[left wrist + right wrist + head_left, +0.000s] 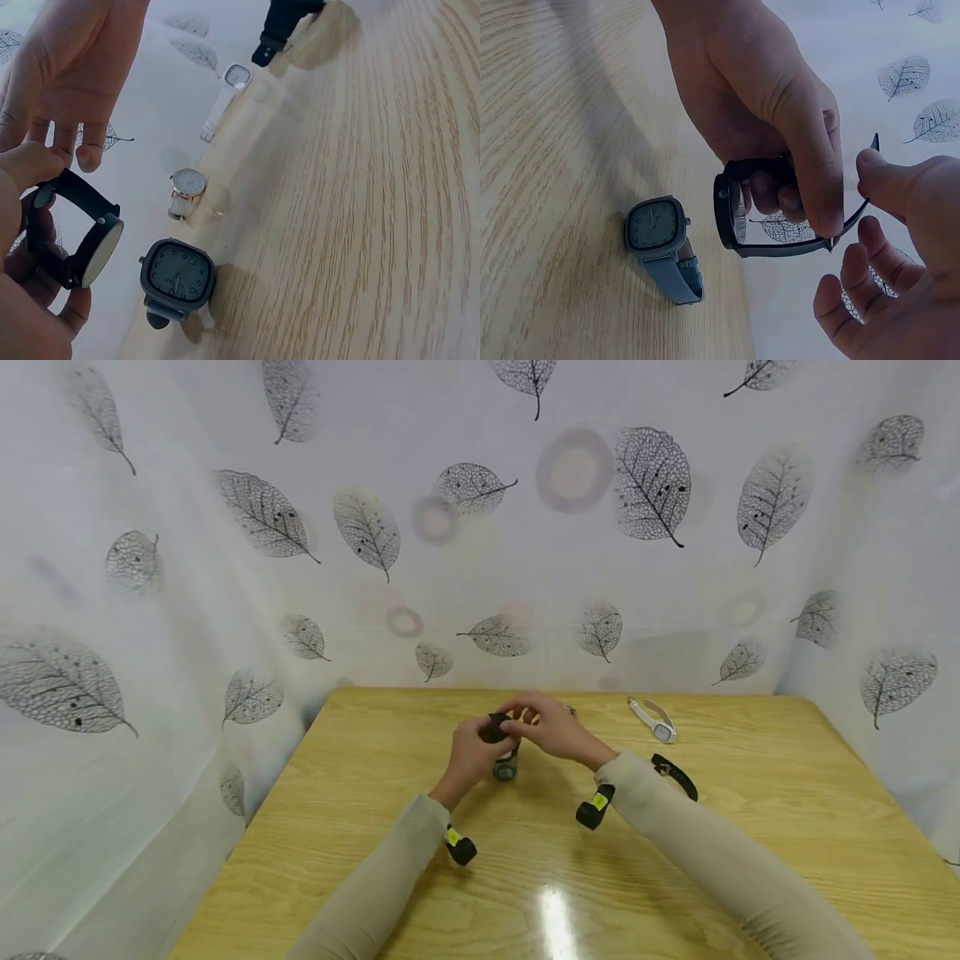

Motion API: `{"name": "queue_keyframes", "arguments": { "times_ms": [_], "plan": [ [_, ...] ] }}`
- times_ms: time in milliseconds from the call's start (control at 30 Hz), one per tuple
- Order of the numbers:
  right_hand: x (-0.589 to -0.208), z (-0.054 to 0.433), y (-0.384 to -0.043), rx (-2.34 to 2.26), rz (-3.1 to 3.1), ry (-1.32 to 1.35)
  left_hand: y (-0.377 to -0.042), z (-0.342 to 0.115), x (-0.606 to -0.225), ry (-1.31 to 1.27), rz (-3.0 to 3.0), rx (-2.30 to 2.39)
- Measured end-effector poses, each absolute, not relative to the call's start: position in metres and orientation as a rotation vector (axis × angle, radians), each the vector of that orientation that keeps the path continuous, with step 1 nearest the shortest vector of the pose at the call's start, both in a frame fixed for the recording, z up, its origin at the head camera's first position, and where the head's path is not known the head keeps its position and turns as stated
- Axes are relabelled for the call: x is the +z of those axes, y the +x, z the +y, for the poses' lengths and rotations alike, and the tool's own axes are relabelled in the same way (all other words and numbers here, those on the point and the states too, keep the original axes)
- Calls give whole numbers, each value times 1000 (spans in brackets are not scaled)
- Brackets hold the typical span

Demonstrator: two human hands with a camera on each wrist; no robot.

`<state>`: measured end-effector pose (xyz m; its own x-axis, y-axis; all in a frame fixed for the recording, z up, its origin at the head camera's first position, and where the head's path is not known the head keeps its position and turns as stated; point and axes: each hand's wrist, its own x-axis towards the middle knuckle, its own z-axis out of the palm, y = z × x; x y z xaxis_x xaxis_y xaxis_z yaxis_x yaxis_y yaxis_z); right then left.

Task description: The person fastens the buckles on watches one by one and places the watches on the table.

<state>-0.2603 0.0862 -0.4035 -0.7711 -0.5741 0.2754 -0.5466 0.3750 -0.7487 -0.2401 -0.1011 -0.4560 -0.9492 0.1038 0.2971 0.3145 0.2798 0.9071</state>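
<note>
My left hand grips a black watch above the table, its thumb and fingers on the strap. In the right wrist view the strap bends round in a loop with one end sticking up. That end lies at the thumb of my right hand, which pinches it. Seen from the left wrist, the watch's round case hangs at the bottom of the loop, tilted on edge. Below the hands a grey-blue watch with a squarish dial stands on the table; part of its strap is hidden in the head view.
On the wooden table, a white watch and a black watch lie to the right. A small round watch with a rose-gold rim is mostly behind my right hand. A leaf-print curtain hangs behind the table.
</note>
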Motion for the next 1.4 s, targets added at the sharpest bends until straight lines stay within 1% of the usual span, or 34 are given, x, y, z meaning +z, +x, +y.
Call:
{"name": "queue_keyframes", "arguments": {
  "times_ms": [433, 833, 1167, 1400],
  "plan": [
    [-413, 98, -262, -1699, 2329, -826, -237, -112, -461, -464, -2407, -1717],
    [-423, 106, -257, -1955, 2134, -723, -232, -114, -462, -487, -2395, -1692],
    [-431, 114, -261, -2074, 2023, -662, -235, -112, -464, -583, -2267, -1676],
    [-433, 116, -261, -2098, 1988, -672, -227, -107, -453, -626, -2263, -1639]
  ]
}}
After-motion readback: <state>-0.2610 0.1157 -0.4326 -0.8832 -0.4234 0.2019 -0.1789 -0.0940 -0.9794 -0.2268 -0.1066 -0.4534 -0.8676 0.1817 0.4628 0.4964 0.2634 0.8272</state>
